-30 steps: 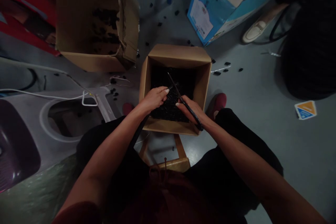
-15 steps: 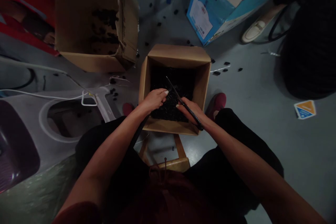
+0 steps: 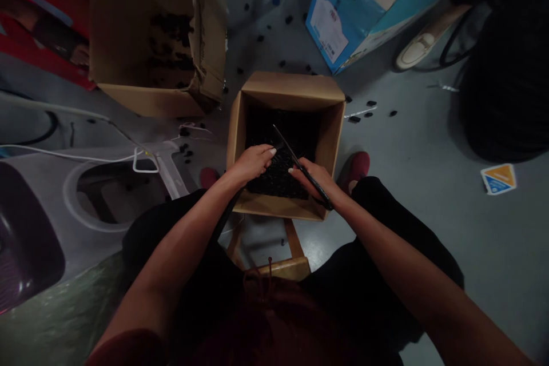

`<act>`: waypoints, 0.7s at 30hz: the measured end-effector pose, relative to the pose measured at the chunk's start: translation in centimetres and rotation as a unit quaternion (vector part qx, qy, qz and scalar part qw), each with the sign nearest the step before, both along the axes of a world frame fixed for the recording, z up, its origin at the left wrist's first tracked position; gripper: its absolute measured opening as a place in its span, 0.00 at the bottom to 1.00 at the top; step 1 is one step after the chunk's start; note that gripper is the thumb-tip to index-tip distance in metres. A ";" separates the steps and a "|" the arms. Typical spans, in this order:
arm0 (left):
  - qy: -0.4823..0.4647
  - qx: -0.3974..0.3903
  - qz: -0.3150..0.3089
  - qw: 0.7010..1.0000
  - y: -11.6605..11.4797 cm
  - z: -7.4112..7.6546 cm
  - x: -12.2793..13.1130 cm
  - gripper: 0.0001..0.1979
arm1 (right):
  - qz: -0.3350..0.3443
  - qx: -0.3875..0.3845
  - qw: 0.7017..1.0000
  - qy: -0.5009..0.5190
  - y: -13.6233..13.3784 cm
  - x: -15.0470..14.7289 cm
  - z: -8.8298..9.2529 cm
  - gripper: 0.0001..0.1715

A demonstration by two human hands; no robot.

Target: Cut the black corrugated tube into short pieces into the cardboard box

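Left hand [image 3: 251,163] is resting open on black pieces [image 3: 278,183]; right hand [image 3: 313,178] is grasping black scissors [image 3: 295,155] over the cardboard box [image 3: 287,87].

The only view comes from the person's head, facing forward and steeply down, close above an open cardboard box [image 3: 286,87].
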State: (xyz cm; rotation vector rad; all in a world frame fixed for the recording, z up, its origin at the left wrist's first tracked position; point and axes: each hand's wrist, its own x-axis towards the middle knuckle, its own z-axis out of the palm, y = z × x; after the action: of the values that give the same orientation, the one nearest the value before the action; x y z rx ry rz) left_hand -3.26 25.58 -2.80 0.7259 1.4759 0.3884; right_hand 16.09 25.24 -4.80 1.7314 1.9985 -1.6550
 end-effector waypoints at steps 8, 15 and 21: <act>-0.043 -0.049 -0.015 0.998 0.0 1.3 1.0 0.13 | -0.164 -0.071 0.978 0.107 1.4 0.2 -0.6 0.18; -0.136 -0.081 -0.010 0.987 -0.7 2.2 1.9 0.31 | -0.239 -0.099 0.944 0.205 1.7 0.1 -0.6 0.22; -0.208 -0.112 0.023 0.971 -1.0 2.5 2.4 0.27 | -0.257 -0.098 0.936 0.220 2.1 0.1 0.2 0.23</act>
State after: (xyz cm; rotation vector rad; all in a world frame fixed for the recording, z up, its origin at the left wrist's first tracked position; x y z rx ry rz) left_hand -0.81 24.55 -0.30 0.3993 1.1167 0.3744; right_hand 16.23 27.34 -4.57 2.0692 1.4867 -2.5012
